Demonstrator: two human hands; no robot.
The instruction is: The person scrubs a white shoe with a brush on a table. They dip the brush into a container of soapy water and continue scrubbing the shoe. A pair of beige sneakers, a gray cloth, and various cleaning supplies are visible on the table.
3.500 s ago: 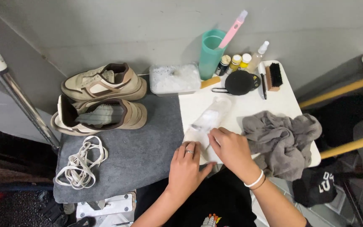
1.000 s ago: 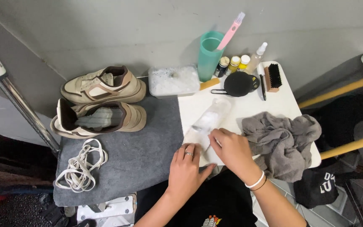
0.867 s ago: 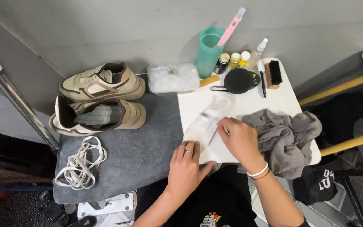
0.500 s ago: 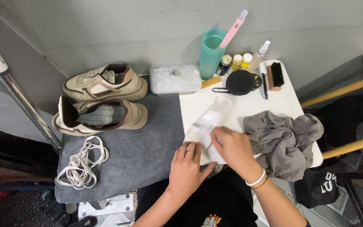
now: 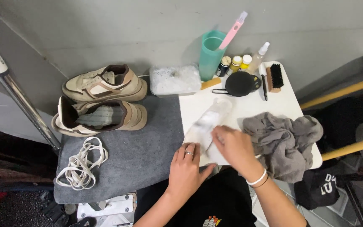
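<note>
Insole [image 5: 209, 122] (pale) under both hands [image 5: 185, 166], on table

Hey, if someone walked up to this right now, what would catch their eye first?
Probably the two hands, left hand and right hand, pressed on a pale insole at the white table's front edge. Next, the pair of beige sneakers on the grey mat at left, loose laces below them.

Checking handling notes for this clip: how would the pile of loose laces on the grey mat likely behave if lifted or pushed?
The laces lie in slack, tangled loops, so they are probably floppy and would dangle and snag together if lifted. They look thin and flat, so likely very light. Pushed, they would probably bunch up on the felt-like mat rather than slide or roll.
</note>
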